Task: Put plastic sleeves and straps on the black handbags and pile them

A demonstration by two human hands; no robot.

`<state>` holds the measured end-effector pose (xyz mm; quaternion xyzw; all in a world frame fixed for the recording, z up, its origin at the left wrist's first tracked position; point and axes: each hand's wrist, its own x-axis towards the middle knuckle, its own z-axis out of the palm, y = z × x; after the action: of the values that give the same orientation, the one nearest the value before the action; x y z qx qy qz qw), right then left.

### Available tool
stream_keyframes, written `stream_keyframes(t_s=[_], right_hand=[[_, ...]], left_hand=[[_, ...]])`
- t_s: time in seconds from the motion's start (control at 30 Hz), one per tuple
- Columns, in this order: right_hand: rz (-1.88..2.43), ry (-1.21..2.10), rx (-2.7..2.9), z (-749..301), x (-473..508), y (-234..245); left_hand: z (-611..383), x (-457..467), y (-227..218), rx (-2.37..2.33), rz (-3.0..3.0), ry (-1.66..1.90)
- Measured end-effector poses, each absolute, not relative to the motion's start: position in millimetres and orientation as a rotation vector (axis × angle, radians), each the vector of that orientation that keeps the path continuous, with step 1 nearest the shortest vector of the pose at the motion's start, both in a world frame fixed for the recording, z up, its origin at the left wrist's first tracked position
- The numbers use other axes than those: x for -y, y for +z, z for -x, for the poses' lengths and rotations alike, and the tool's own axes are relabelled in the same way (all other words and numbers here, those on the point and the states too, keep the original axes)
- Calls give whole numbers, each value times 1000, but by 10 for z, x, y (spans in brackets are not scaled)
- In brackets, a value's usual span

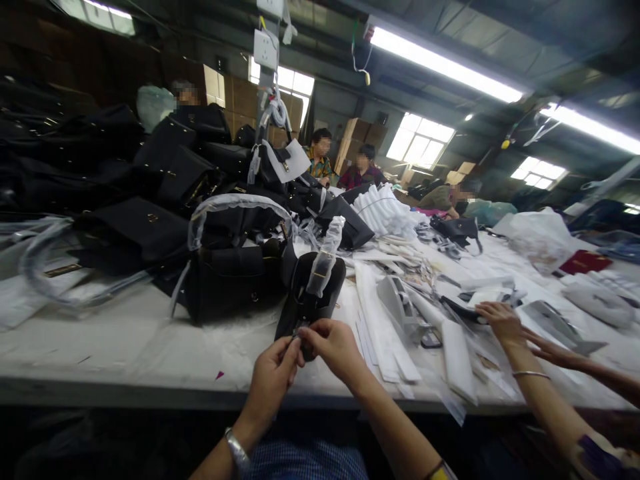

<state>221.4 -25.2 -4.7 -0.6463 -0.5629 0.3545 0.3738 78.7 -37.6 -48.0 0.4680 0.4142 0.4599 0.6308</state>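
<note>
A black handbag (pixel 295 303) stands on the white table in front of me, with a strap wrapped in clear plastic (pixel 325 260) rising over it. At its near end, my left hand (pixel 277 370) and my right hand (pixel 333 347) meet with their fingertips pinched together. Something small sits between the fingers, too hidden to name. A silver bracelet circles my left wrist. Just left of the hands is another black handbag (pixel 240 280), its handle (pixel 240 200) covered in white wrapping.
Black bags (pixel 165 160) are heaped at the left and back. White foam strips (pixel 375 313) and a bundle of white padding (pixel 385 210) lie to the right. A co-worker's hands (pixel 503 323) handle a dark piece at right. Other people sit across the table (pixel 125 340).
</note>
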Motion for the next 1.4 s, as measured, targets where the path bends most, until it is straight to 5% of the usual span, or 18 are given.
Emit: stream_keyframes(t_s=[0.2, 0.5, 0.77, 1.23, 1.4], right_hand=[[1357, 1295, 1411, -2358, 305, -101], [1398, 986, 1351, -2172, 406, -375], [1279, 1182, 1017, -1986, 385, -500], [1491, 1156, 1269, -2075, 268, -248], [1072, 1545, 1043, -2106, 486, -215]], left_hand=[[-671, 384, -392, -784, -850, 873], [-672, 382, -349, -781, -689, 764], [-684, 398, -318, -793, -769, 713], [-629, 371, -218, -801, -727, 699], [-647, 358, -318, -755, -697, 751]])
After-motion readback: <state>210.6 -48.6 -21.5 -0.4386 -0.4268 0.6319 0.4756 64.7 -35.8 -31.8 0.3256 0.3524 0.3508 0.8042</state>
